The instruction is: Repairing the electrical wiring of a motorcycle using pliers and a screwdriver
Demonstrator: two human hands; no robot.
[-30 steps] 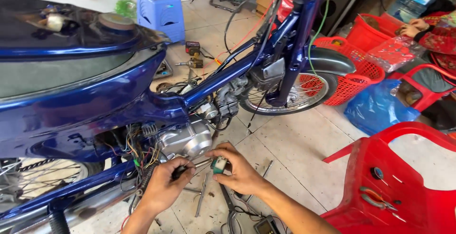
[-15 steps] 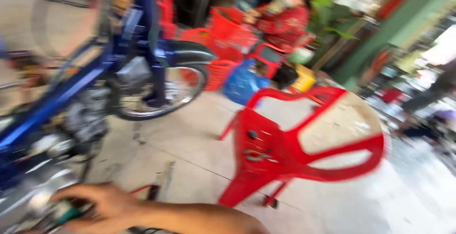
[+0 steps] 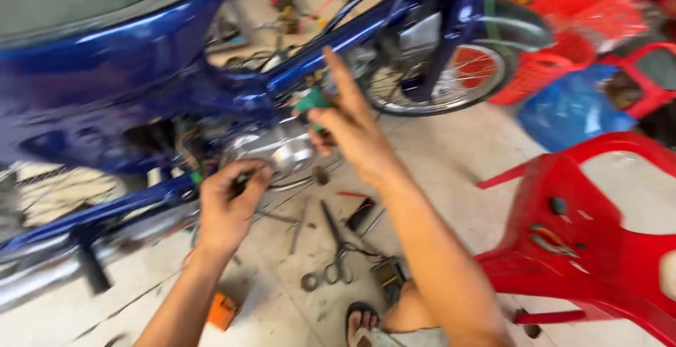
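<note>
- Gripping a small green part [image 3: 312, 99], the right hand [image 3: 352, 125] is raised in front of the blue motorbike [image 3: 134, 72], index finger pointing up.
- Left hand [image 3: 229, 203] is closed on a dark tool handle [image 3: 243, 181] beside the silver engine [image 3: 285, 151].
- Scissors [image 3: 336, 245] lie on the floor below, near the red chair [image 3: 598, 248].

A small motorbike repair workshop, open and informal; a dark blue motorbike [image 3: 134, 72] with its side panels off stands on a pale concrete floor [image 3: 451, 178], its bare engine [image 3: 282, 151] and loose wiring exposed; steel scissors [image 3: 336, 252], a metal ring and small parts lie scattered on the floor; a red plastic chair [image 3: 591, 241] and red plastic baskets [image 3: 542, 72] crowd the edge.
</note>
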